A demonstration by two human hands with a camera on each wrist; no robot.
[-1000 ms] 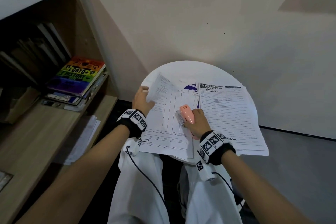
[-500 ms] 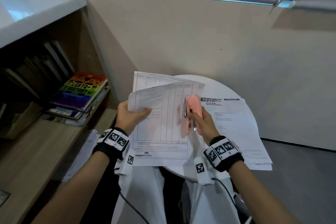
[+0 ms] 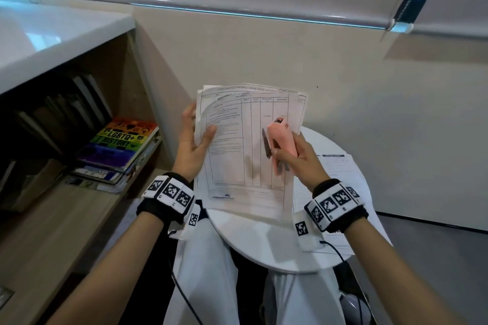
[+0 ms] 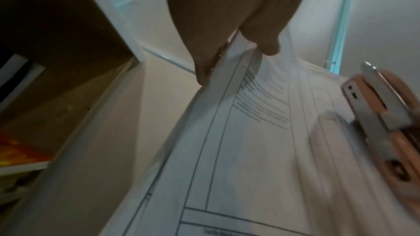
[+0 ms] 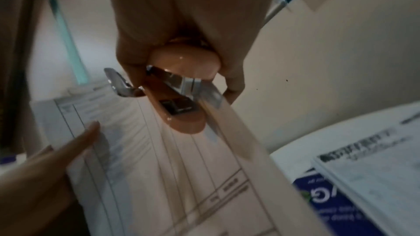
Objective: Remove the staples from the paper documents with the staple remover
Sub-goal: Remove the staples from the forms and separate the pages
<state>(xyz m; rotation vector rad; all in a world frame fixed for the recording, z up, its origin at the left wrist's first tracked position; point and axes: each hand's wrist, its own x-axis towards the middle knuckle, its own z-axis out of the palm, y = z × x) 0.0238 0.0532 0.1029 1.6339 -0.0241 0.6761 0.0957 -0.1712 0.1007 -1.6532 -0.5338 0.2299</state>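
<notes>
Head view: left hand point(image 3: 194, 149) pinches the raised stapled document point(image 3: 245, 145) at its left edge, thumb in front. Right hand point(image 3: 301, 158), fingers curled round the pink staple remover point(image 3: 281, 145), holds it upright before the sheet's right half; staple not discernible.

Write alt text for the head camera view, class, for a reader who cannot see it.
A person's left hand holds a bundle of printed forms upright above a small round white table, while the right hand grips a pink staple remover against the sheets. More papers lie on the table; a bookshelf stands left.
</notes>
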